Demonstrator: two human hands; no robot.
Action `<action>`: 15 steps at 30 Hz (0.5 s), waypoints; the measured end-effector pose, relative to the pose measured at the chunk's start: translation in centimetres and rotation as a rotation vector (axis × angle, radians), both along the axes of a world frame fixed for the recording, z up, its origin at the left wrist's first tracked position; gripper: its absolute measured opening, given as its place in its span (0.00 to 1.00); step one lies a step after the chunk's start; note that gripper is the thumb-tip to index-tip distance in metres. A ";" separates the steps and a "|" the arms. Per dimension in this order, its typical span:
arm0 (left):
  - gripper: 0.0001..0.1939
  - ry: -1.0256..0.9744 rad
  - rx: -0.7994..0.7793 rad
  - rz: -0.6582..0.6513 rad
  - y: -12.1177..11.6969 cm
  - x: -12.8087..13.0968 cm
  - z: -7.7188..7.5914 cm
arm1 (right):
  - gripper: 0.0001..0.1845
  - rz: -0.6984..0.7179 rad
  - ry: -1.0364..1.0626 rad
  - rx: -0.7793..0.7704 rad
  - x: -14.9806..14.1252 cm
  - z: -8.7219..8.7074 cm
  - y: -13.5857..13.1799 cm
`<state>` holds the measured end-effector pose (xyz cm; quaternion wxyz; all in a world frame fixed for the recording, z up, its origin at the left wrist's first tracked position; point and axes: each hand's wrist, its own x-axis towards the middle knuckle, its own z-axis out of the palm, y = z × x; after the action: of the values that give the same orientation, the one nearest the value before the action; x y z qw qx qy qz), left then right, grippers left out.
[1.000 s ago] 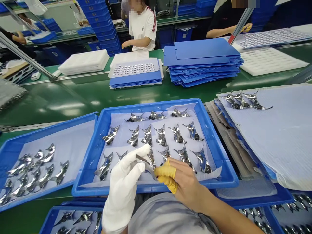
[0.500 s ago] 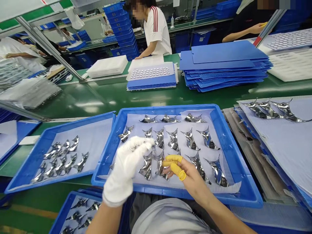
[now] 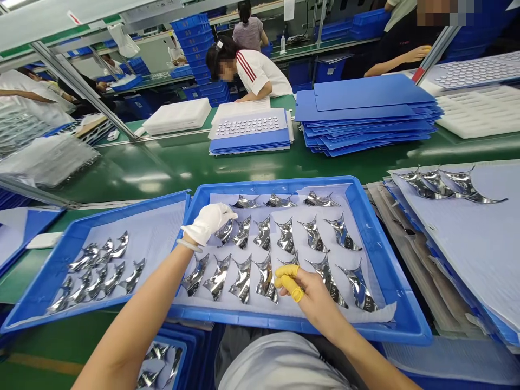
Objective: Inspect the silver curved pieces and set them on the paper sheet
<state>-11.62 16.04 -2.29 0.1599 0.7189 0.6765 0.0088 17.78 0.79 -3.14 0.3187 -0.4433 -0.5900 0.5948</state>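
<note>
My left hand, in a white glove, hovers over the upper left of a blue plastic tray, right by a mirror-chrome curved metal piece and holding nothing visible. My right hand wears yellow finger cots on two fingers. It rests at the tray's lower middle, with its fingertips close to another chrome piece and nothing visible in them. Several such pieces lie in rows on a white liner sheet inside the tray, all spaced apart.
A second blue tray of chrome pieces stands to the left, and a sheet-covered stack with more pieces lies to the right. Beyond the green conveyor belt are blue boards, white foam stacks and co-workers.
My left hand has moved up and left across the tray, away from my right hand. The chrome piece between my hands earlier now lies in the tray, and the view has shifted slightly.
</note>
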 end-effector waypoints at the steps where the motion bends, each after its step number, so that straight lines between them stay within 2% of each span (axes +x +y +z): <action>1: 0.18 0.029 -0.019 -0.024 0.3 -0.1 -0.4 | 0.15 0.002 -0.008 0.005 0.0 0.0 0.0; 7: 0.17 0.156 -0.091 -0.063 1.7 -1.1 -1.6 | 0.14 0.014 -0.050 0.040 -0.1 -0.1 0.1; 15: 0.19 0.194 -0.116 -0.031 0.9 -1.5 0.4 | 0.14 0.031 -0.079 0.038 -0.1 -0.2 0.0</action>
<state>-13.15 16.97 -1.91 0.1351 0.7161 0.6771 -0.1022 17.71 0.78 -3.33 0.2943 -0.4511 -0.6199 0.5706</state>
